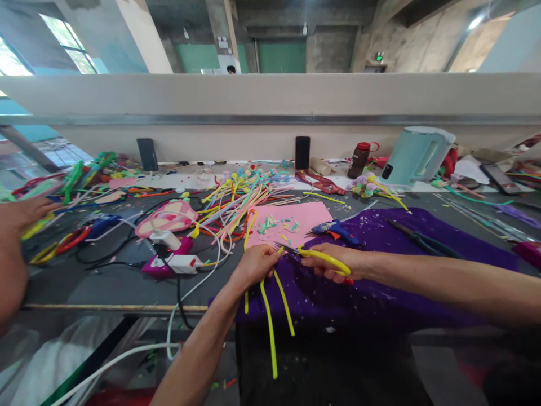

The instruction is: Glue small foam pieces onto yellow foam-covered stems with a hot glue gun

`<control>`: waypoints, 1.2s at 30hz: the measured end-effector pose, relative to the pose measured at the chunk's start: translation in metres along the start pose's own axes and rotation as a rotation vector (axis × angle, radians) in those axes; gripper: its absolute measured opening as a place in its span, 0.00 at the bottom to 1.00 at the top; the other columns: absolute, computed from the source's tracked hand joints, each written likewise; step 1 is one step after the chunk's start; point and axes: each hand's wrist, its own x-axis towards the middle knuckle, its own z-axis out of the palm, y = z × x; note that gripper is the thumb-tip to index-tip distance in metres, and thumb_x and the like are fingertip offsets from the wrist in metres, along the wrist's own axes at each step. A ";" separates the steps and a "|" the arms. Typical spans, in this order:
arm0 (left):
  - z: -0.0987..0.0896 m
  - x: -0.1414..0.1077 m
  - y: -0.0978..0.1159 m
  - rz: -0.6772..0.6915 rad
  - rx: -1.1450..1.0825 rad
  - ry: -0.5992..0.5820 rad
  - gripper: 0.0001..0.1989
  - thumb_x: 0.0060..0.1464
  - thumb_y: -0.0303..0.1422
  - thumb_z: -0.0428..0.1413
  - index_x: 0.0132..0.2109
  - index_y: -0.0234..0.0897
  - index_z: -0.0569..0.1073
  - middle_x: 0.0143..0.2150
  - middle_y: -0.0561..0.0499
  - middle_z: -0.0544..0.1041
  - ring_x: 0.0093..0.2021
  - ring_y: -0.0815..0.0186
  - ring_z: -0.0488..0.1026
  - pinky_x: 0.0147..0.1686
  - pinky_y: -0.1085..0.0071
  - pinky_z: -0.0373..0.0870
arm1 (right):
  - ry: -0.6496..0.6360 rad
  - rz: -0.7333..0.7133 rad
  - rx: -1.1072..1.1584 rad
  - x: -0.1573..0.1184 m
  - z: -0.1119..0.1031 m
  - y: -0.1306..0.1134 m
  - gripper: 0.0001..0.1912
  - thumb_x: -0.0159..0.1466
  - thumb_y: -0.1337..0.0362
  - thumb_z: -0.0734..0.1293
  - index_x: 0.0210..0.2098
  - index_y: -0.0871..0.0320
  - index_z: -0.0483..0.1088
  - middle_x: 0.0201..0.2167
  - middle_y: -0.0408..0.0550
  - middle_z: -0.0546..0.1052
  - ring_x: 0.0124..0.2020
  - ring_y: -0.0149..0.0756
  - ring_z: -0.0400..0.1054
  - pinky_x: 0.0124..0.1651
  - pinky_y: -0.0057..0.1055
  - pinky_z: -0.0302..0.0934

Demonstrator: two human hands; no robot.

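Note:
Yellow-handled scissors (325,260) are held in my right hand (336,262), their blades pointing left towards my left hand. My left hand (257,264) is closed in a pinch on yellow fuzzy stems (268,327), which hang down past the table's front edge. The blade tips are beside the short stem end at my left fingertips. Just beyond both hands lies a pink sheet (310,213) with small cut pieces in yellow, white and teal. Under my right hand spreads a purple cloth (414,225).
A blue glue gun (336,230) and pliers (422,239) lie on the cloth. Left are a power strip (171,259) with cables and a bundle of coloured stems (236,208). A kettle (416,155) and bottle (359,160) stand behind. Another person's hand (31,211) is far left.

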 end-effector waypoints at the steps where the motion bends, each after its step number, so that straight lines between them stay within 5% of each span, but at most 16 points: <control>1: -0.001 -0.001 -0.001 -0.012 -0.020 0.024 0.17 0.46 0.47 0.50 0.22 0.37 0.68 0.13 0.56 0.68 0.17 0.69 0.63 0.21 0.75 0.56 | 0.010 -0.003 0.021 -0.003 -0.001 -0.001 0.15 0.56 0.53 0.65 0.33 0.55 0.58 0.19 0.35 0.62 0.09 0.17 0.49 0.08 0.15 0.44; 6: -0.007 -0.004 -0.005 -0.063 -0.253 0.091 0.12 0.46 0.41 0.52 0.25 0.36 0.67 0.13 0.57 0.67 0.13 0.73 0.59 0.17 0.77 0.53 | 0.058 -0.088 0.092 -0.024 -0.003 -0.001 0.18 0.56 0.48 0.64 0.35 0.53 0.56 0.22 0.36 0.63 0.12 0.19 0.55 0.11 0.16 0.52; 14: 0.001 -0.003 0.006 -0.038 -0.661 0.007 0.13 0.45 0.41 0.56 0.28 0.34 0.65 0.15 0.58 0.68 0.10 0.78 0.55 0.11 0.80 0.45 | 0.121 -0.264 -0.090 -0.034 0.019 0.009 0.17 0.56 0.52 0.63 0.39 0.54 0.59 0.23 0.36 0.63 0.14 0.18 0.56 0.13 0.16 0.55; 21: 0.007 -0.001 0.013 -0.044 -0.765 -0.008 0.14 0.45 0.40 0.57 0.27 0.34 0.65 0.15 0.58 0.68 0.09 0.79 0.55 0.09 0.81 0.45 | 0.162 -0.293 -0.108 -0.025 0.027 0.012 0.21 0.54 0.52 0.65 0.44 0.54 0.60 0.23 0.35 0.65 0.13 0.18 0.55 0.13 0.16 0.55; 36: 0.010 0.002 0.012 -0.024 -0.752 -0.060 0.13 0.46 0.41 0.56 0.27 0.35 0.64 0.15 0.57 0.68 0.09 0.78 0.54 0.10 0.80 0.44 | 0.067 -0.263 0.064 -0.017 0.030 0.014 0.18 0.56 0.49 0.63 0.38 0.53 0.58 0.23 0.34 0.62 0.12 0.18 0.53 0.10 0.16 0.51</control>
